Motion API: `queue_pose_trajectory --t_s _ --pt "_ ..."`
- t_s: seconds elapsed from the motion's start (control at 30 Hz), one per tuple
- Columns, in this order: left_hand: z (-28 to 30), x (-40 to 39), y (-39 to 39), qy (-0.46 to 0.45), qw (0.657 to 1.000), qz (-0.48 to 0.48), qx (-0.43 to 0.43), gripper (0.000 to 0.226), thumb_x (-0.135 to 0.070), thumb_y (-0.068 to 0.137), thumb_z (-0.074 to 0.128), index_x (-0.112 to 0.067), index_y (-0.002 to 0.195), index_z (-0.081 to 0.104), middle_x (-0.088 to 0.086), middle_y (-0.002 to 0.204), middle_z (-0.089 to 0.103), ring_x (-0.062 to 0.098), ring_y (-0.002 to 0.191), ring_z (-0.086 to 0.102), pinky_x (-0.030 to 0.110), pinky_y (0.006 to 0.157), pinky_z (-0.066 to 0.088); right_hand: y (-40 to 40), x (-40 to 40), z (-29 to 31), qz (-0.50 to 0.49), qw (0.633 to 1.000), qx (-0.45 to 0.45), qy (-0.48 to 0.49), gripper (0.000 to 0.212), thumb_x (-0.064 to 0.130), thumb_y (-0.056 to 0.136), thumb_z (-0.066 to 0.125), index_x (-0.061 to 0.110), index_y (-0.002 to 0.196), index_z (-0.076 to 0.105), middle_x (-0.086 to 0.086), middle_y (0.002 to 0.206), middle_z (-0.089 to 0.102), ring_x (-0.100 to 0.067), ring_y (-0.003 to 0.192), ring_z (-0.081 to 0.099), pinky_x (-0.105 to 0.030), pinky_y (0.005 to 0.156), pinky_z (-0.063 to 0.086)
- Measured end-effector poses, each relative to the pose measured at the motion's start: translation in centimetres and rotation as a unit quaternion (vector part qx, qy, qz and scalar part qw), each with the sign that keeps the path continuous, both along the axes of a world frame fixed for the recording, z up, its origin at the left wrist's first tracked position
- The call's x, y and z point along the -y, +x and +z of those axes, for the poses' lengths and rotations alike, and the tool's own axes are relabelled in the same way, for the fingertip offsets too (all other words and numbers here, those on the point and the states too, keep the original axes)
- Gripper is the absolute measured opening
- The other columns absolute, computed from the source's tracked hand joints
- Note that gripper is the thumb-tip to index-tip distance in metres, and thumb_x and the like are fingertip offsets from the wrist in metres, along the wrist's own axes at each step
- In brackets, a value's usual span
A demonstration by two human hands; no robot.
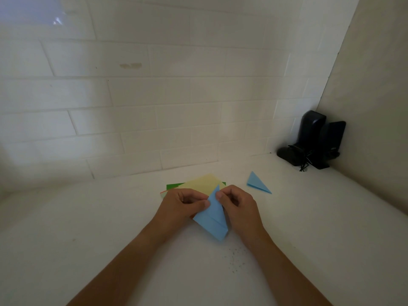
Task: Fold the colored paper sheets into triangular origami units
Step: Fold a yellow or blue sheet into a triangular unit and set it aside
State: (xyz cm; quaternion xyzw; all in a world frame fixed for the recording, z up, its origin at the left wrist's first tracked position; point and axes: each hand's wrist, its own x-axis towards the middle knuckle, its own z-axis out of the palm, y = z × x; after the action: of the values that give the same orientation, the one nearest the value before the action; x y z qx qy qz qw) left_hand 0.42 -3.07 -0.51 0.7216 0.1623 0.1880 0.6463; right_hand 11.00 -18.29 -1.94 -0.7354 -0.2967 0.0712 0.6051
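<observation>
A partly folded blue paper (212,219) lies on the white counter in the middle of the view, its point facing away from me. My left hand (184,203) pinches its left edge with thumb and fingers. My right hand (237,205) pinches its right edge near the tip. Just behind my hands lies a stack of flat sheets, with a pale yellow sheet (204,182) on top and a green sheet (173,186) showing under it at the left. A finished blue triangular unit (256,182) rests apart on the counter to the right.
A white tiled wall (154,96) rises behind the counter and a plain wall closes the right side. Black objects with a cord (313,142) stand in the back right corner. Small dark specks (235,259) dot the counter near my right forearm.
</observation>
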Motion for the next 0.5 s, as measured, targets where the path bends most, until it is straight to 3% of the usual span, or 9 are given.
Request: queue_pose_trajectory --t_s 0.17,0.5 --pt "0.23 -0.02 -0.08 -0.013 1.0 0.006 0.012 0.007 -0.006 0.086 0.081 -0.004 0.093 0.081 0.01 0.084 0.079 0.014 0.073 0.073 0.019 0.063 0.055 -0.08 0.0 0.07 0.024 1.0 -0.017 0.009 0.016 0.021 0.1 0.065 0.013 0.087 0.069 -0.001 0.082 0.071 -0.011 0.072 0.063 -0.019 0.061 0.048" --pt "0.17 -0.05 -0.16 -0.019 0.999 0.008 0.026 0.009 -0.002 0.087 0.079 0.003 0.095 0.079 0.01 0.08 0.078 0.01 0.067 0.072 0.016 0.056 0.053 0.13 -0.23 -0.37 0.015 1.0 0.001 -0.021 0.023 0.022 0.098 0.067 0.009 0.08 0.062 -0.008 0.076 0.065 -0.006 0.062 0.05 -0.018 0.057 0.039"
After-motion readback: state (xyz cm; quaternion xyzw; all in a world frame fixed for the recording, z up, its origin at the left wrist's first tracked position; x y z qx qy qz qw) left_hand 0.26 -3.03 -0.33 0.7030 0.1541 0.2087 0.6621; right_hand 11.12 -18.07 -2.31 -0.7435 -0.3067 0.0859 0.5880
